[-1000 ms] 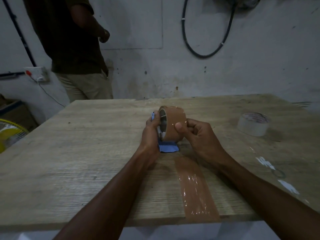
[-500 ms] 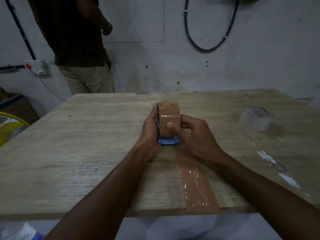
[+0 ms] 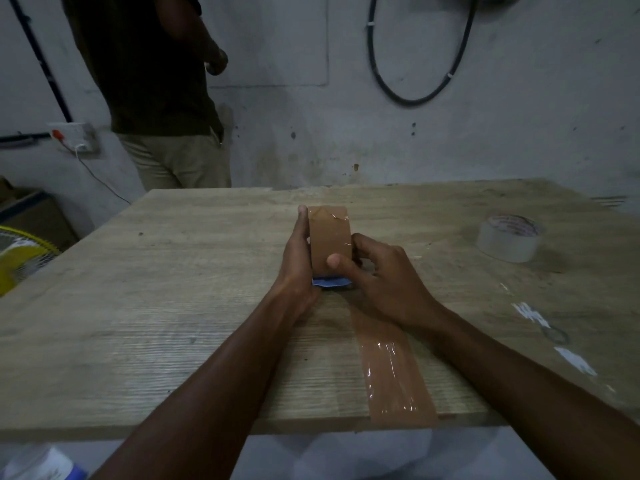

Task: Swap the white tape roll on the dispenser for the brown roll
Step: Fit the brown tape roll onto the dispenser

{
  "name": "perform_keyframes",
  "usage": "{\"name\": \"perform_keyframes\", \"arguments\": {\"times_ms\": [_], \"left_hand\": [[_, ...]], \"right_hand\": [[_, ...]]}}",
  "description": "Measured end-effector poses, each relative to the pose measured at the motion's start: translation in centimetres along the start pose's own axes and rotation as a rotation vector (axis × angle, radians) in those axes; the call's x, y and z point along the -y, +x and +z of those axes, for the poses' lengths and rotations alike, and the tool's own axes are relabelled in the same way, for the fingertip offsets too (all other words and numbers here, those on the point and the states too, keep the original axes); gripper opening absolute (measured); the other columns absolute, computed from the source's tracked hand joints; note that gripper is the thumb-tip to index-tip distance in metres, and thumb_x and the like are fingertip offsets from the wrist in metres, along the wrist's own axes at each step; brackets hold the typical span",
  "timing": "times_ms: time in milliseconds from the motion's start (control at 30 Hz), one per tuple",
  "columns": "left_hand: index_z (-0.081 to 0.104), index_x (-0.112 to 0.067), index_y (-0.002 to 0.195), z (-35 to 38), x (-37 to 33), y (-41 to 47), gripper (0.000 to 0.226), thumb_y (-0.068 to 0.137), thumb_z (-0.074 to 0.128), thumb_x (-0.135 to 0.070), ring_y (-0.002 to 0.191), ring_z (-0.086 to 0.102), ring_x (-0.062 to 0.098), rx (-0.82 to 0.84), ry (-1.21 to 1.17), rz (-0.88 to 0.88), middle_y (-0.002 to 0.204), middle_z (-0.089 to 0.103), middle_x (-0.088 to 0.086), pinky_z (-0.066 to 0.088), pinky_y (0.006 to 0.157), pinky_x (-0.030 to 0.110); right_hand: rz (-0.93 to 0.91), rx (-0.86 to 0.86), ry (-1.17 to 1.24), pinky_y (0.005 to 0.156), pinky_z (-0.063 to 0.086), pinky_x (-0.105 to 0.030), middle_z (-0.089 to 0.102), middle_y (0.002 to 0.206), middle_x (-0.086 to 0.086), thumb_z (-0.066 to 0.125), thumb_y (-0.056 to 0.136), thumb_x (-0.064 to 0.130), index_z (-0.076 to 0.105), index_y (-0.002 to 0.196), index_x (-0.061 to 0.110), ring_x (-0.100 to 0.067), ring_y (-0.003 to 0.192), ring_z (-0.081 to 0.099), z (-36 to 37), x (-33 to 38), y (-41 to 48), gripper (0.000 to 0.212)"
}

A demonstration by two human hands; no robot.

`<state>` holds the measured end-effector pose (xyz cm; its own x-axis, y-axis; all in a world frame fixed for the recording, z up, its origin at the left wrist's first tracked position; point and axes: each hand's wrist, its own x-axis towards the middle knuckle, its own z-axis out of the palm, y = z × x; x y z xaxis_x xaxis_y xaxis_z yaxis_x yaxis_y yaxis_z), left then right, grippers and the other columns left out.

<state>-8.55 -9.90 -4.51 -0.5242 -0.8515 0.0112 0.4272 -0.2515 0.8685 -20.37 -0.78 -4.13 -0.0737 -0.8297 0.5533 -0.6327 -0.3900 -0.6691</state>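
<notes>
Movement at the middle of the wooden table [image 3: 173,306]: a second ago the brown roll [image 3: 329,237] was angled so its core hole showed on the left, and now it is turned square-on, tape face straight towards the camera and upright; that reads as the new roll being seated and pressed home on the blue dispenser [image 3: 329,282], of which only a sliver shows beneath it; the left hand [image 3: 296,261] clasps the roll's left flank, thumb lying straight up along the side, the other fingers hidden behind; the right hand [image 3: 384,282] grips from the other side, thumb pressed on the tape face low down, fingers curled round the right edge; the white tape roll [image 3: 509,239] lies flat and untouched well off to the right, so the swap looks nearly done; whether the roll is fully on its hub cannot be told from here; the brown roll looks wide, glossy and nearly full, with a wrinkled, slightly lifted free end near the top catching the light.
</notes>
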Motion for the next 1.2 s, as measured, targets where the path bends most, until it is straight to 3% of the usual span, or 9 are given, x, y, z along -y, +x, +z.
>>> {"name": "perform_keyframes", "arguments": {"times_ms": [167, 300, 433, 600, 700, 800, 900, 1033, 1200], "left_hand": [[0.076, -0.015, 0.098, 0.2, -0.1, 0.0, 0.066, 0.097, 0.034, -0.066, 0.072, 0.072, 0.024, -0.004, 0.017, 0.013, 0.086, 0.075, 0.012, 0.059, 0.063, 0.036], [0.082, -0.018, 0.089, 0.5, 0.0, 0.0, 0.069, 0.097, 0.035, -0.067, 0.079, 0.073, 0.028, -0.009, 0.009, -0.003, 0.09, 0.076, 0.014, 0.056, 0.081, 0.046], [0.077, -0.014, 0.1, 0.3, 0.0, 0.1, 0.069, 0.095, 0.035, -0.069, 0.078, 0.072, 0.026, 0.006, 0.007, -0.021, 0.091, 0.076, 0.012, 0.054, 0.08, 0.043], [0.074, -0.016, 0.104, 0.4, -0.2, -0.2, 0.064, 0.094, 0.039, -0.068, 0.072, 0.074, 0.021, -0.036, 0.077, -0.014, 0.084, 0.078, 0.008, 0.056, 0.067, 0.036], [0.072, -0.018, 0.109, 0.7, -0.5, -0.3, 0.061, 0.093, 0.042, -0.069, 0.068, 0.073, 0.021, -0.077, 0.118, -0.007, 0.079, 0.077, 0.007, 0.056, 0.063, 0.037], [0.074, -0.02, 0.105, 1.1, -0.8, -0.4, 0.061, 0.09, 0.045, -0.071, 0.074, 0.075, 0.025, -0.117, 0.146, -0.001, 0.086, 0.078, 0.011, 0.06, 0.067, 0.043], [0.076, -0.02, 0.107, 1.2, -0.7, -0.4, 0.064, 0.087, 0.049, -0.074, 0.091, 0.076, 0.028, -0.145, 0.131, -0.007, 0.1, 0.078, 0.013, 0.059, 0.085, 0.05], [0.077, -0.017, 0.096, 1.3, -0.8, -0.5, 0.061, 0.094, 0.044, -0.068, 0.088, 0.076, 0.025, -0.122, 0.153, 0.028, 0.092, 0.078, 0.011, 0.058, 0.08, 0.042], [0.078, -0.021, 0.089, 1.6, -0.9, -0.7, 0.061, 0.097, 0.037, -0.065, 0.086, 0.076, 0.025, -0.136, 0.223, 0.101, 0.094, 0.078, 0.012, 0.059, 0.088, 0.051]], "right_hand": [[0.141, -0.033, 0.176, 0.082, 0.048, -0.012, 0.054, 0.128, 0.007, 0.056, 0.078, 0.065, 0.052, 0.121, 0.028, -0.008, 0.116, 0.054, -0.6, -0.3, 0.2, 0.057], [0.189, 0.031, 0.242, 0.088, 0.057, -0.034, 0.047, 0.138, 0.006, 0.062, 0.076, 0.063, 0.045, 0.129, 0.037, -0.01, 0.119, 0.054, -0.7, -0.7, 0.3, 0.061], [0.135, 0.0, 0.178, 0.077, 0.057, -0.022, 0.06, 0.125, 0.004, 0.061, 0.078, 0.062, 0.057, 0.12, 0.026, -0.004, 0.105, 0.063, -0.5, -0.1, 0.4, 0.056], [0.106, -0.127, 0.042, 0.081, 0.056, -0.035, 0.062, 0.113, 0.007, 0.062, 0.078, 0.062, 0.056, 0.109, 0.023, -0.009, 0.1, 0.061, -0.7, 0.5, 0.3, 0.05], [-0.01, -0.331, -0.111, 0.078, 0.049, -0.021, 0.058, 0.114, 0.006, 0.072, 0.079, 0.051, 0.051, 0.111, 0.027, -0.008, 0.095, 0.058, -1.6, 1.5, 0.5, 0.045], [-0.168, -0.372, -0.303, 0.076, 0.04, -0.007, 0.063, 0.11, 0.001, 0.078, 0.081, 0.038, 0.061, 0.11, 0.016, -0.007, 0.089, 0.057, -1.9, 3.8, 1.1, 0.041], [-0.198, -0.328, -0.493, 0.08, 0.039, -0.015, 0.066, 0.101, -0.002, 0.078, 0.079, 0.041, 0.065, 0.105, 0.011, -0.013, 0.089, 0.057, -0.5, 5.9, 2.1, 0.042], [-0.187, -0.396, -0.6, 0.077, 0.036, -0.022, 0.066, 0.087, -0.008, 0.078, 0.078, 0.032, 0.066, 0.095, 0.006, -0.014, 0.082, 0.049, 0.9, 6.8, 3.1, 0.033], [-0.161, -0.392, -0.612, 0.077, 0.035, -0.023, 0.068, 0.088, -0.01, 0.074, 0.082, 0.029, 0.067, 0.094, 0.006, -0.021, 0.085, 0.057, 0.4, 7.1, 4.0, 0.027]]}}
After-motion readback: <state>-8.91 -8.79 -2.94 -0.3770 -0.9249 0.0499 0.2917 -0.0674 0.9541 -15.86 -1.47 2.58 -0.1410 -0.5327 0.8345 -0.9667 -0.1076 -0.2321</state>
